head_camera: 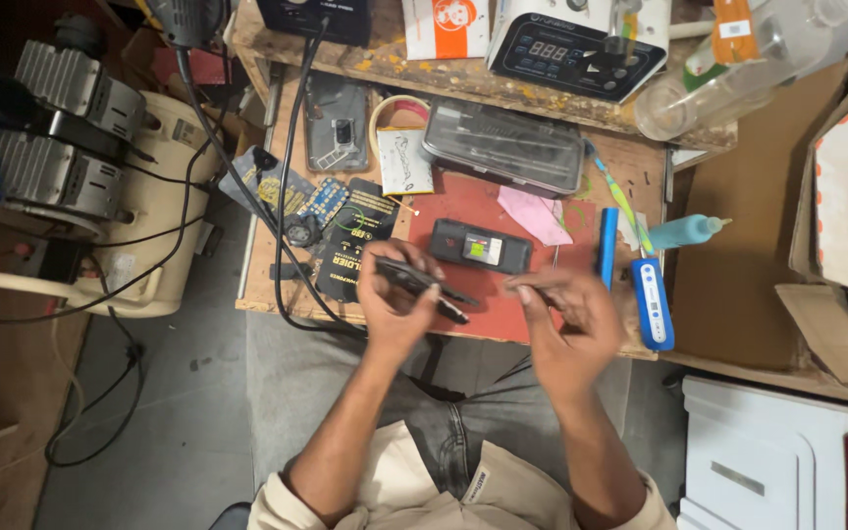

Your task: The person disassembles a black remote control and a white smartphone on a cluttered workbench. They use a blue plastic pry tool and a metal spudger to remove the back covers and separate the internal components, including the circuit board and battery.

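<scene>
My left hand grips a thin dark phone part, tilted, above the front edge of the red mat. My right hand is beside it, fingers pinched near the part's lower end; whether it holds a small tool I cannot tell. A black small phone with a pale label lies on the mat just beyond both hands.
On the wooden bench lie a blue flat tool, a blue-and-white device, a teal squeeze bottle, a clear plastic case and pink paper. Black cables hang at the left by a compressor. Cardboard boxes stand at the right.
</scene>
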